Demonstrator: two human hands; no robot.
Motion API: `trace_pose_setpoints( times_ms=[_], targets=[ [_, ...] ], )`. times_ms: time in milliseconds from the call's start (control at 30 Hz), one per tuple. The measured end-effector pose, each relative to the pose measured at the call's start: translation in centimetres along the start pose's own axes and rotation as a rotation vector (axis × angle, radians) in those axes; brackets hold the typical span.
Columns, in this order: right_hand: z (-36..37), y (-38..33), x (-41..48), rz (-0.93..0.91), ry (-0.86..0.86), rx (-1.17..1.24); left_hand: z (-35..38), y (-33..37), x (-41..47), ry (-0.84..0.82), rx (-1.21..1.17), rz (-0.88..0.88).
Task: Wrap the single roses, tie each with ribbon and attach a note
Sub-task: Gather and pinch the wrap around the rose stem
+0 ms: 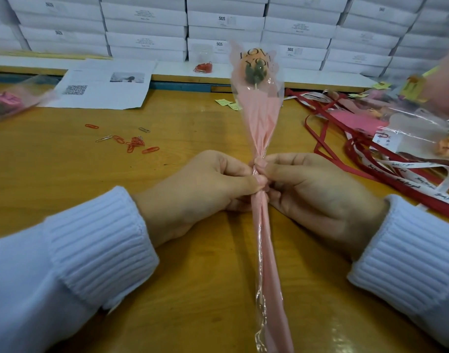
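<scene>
While both hands pinch wrapped rose (259, 110) at its gathered neck, we judge it light and soft: film crinkly and slippery, bloom fragile. Left hand (205, 189) and right hand (315, 189) curl thumbs and fingers tight on same spot, over middle of table (65, 174), bloom end pointing away toward boxes (147, 29). Best hold — this neck, over stem, never bloom. We cannot tell if tie already sits under fingers — neck hidden. Wrap tail cut off at bottom edge; ribbons (371, 169) at right partly blurred.

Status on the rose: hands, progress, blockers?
Left hand and right hand pinch wrapped rose at its gathered neck. No ribbon tied yet; ribbons lie to its right. Nothing blocking.
</scene>
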State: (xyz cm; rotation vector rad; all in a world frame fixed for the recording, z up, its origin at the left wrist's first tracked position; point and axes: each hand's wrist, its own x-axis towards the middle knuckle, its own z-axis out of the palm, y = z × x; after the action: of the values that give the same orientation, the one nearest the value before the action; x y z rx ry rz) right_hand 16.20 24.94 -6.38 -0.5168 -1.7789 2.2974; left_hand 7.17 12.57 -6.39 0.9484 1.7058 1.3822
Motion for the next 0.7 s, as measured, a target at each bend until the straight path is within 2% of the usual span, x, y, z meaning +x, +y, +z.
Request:
trace_pose_setpoints(
  times_ms=[267,400,533,700],
  targets=[
    [0.1,0.4,0.0,-0.046,0.131,-0.254,0.6,-0.4,0.1,0.115,0.118,-0.050],
    [0.1,0.6,0.0,-0.073,0.161,-0.304,1.2,-0.5,0.2,0.177,0.162,-0.036],
    [0.2,0.6,0.3,-0.058,0.108,-0.206,1.0,-0.3,0.0,0.166,0.105,0.004],
    [-0.1,0.2,0.6,-0.007,0.071,-0.027,0.6,0.1,-0.2,0.019,-0.010,0.001]
  ],
)
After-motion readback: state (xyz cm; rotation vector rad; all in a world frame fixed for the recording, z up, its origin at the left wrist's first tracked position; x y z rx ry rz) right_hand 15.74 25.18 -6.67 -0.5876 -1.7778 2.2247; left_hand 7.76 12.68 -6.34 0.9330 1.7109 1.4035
